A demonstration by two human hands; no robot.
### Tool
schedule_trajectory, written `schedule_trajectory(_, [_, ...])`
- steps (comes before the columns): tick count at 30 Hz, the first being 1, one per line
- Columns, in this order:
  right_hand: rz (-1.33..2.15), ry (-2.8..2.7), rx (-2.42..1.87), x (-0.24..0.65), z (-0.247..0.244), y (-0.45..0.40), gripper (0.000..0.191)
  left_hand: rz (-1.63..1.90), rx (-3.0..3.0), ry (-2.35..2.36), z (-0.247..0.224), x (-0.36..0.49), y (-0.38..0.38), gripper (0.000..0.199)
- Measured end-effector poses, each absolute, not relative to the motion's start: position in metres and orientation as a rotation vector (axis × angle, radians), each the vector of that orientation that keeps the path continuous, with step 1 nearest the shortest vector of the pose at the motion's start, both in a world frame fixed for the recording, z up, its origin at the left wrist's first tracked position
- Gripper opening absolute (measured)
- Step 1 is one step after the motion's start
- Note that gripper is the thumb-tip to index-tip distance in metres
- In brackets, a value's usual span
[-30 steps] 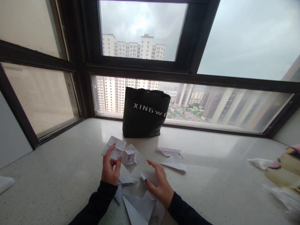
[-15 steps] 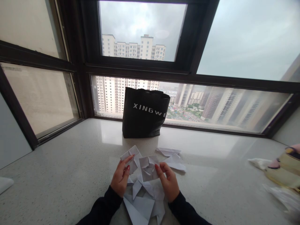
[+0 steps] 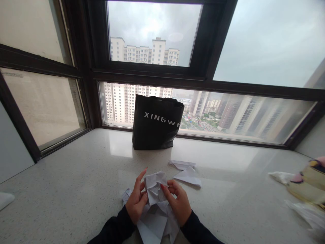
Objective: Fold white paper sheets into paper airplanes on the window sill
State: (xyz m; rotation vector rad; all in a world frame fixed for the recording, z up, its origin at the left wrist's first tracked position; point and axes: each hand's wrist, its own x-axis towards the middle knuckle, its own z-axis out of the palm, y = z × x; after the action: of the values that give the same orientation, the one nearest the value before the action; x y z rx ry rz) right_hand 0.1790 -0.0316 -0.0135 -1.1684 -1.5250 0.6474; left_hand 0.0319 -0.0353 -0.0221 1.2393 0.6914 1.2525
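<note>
A folded square white paper is held between left hand and right hand, gripped at opposite sides.

Bag: one. Hands, both in front of the bag: two, left hand and right hand. Folded papers, in front and to the right of the bag: two, strip and triangle. Held paper, in front of the bag: at least one layer, exact number unclear. Paper pile, nearer the camera than the bag: several, overlapping, count uncertain.
</note>
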Motion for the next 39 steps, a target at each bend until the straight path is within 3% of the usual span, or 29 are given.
schedule_trajectory(8, [0.604, -1.585, -1.245, 0.180, -0.014, -0.031, 0.022, 1.192, 1.175, 0.676, -0.022, 0.027, -0.033, 0.066])
schedule_trajectory(12, [0.559, -1.634, -1.300, 0.181, -0.014, -0.031, 0.020, 1.170, 1.196, 0.704, -0.016, 0.027, -0.036, 0.055])
schedule_trajectory(19, [0.464, -1.603, -1.268, 0.182, -0.016, -0.029, 0.017, 1.290, 1.378, 0.742, -0.018, 0.032, -0.037, 0.052])
schedule_trajectory(23, [0.547, -1.583, -1.237, 0.186, -0.009, -0.026, 0.033, 1.349, 1.459, 0.738, -0.021, 0.031, -0.035, 0.046])
schedule_trajectory(30, [0.978, -1.683, -1.291, 0.215, 0.001, -0.024, 0.032, 1.266, 1.697, 0.753, -0.019, 0.032, -0.042, 0.036])
schedule_trajectory(39, [0.863, -1.630, -1.643, 0.302, -0.009, -0.023, 0.040, 1.324, 1.840, 0.977, -0.012, 0.028, -0.039, 0.026])
